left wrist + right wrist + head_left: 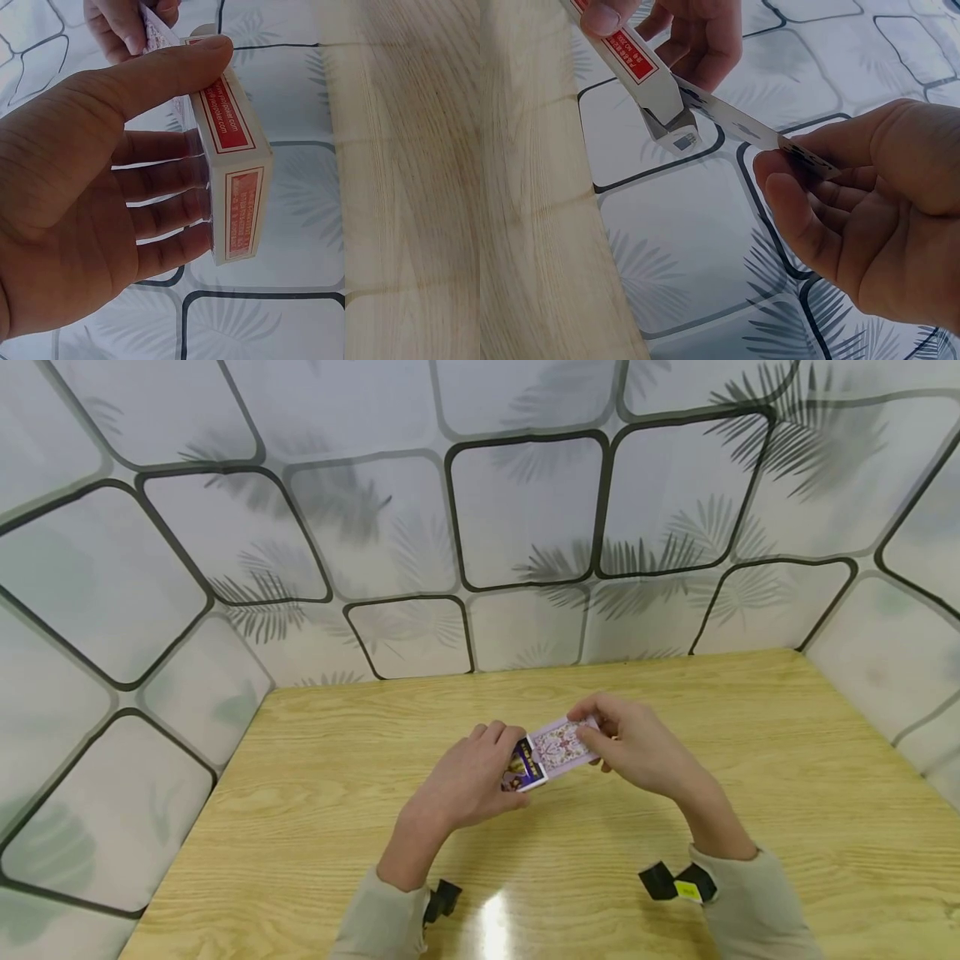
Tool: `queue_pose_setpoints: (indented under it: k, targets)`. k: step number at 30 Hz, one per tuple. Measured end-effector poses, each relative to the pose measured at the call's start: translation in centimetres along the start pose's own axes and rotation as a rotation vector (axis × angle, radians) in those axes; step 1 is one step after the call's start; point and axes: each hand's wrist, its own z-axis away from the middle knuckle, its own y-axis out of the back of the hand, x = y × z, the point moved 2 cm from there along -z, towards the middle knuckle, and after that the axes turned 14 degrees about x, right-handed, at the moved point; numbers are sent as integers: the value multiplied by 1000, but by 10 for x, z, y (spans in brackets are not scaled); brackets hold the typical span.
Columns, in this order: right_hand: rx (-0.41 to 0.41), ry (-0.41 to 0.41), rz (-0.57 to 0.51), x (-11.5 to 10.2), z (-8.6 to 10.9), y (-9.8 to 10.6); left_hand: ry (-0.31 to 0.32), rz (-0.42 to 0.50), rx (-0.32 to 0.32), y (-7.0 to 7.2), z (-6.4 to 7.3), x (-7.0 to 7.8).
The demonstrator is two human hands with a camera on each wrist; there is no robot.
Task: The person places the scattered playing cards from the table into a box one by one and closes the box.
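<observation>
My left hand point(467, 778) grips a playing-card box point(531, 767), thumb along one narrow side and fingers along the other. Red panels with print show on the white sides of the box point(238, 184) in the left wrist view. From its open end sticks a playing card point(561, 745) with a pink floral back. My right hand point(641, 750) pinches the outer end of this card between thumb and fingers. In the right wrist view, the card point(739, 126) slants out of the box above a bent end flap point(676, 136). The card's inner end is hidden.
Both hands are above a light wood-grain table point(315, 827). Behind and at the sides hangs a pale curtain point(525, 510) with dark rounded outlines and leaf prints. Small black devices point(442, 900) are strapped at both wrists, by the grey sleeves point(757, 902).
</observation>
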Motion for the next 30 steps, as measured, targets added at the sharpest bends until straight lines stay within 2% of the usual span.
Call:
queue_pose_setpoints:
  k: [10,30]
  targets:
    - [-33,18,24,-5,2,-9,-12,-5,1,-3,0,-1]
    - [-46,76,66,-11,3,-26,-21,13,18,-1,0,-2]
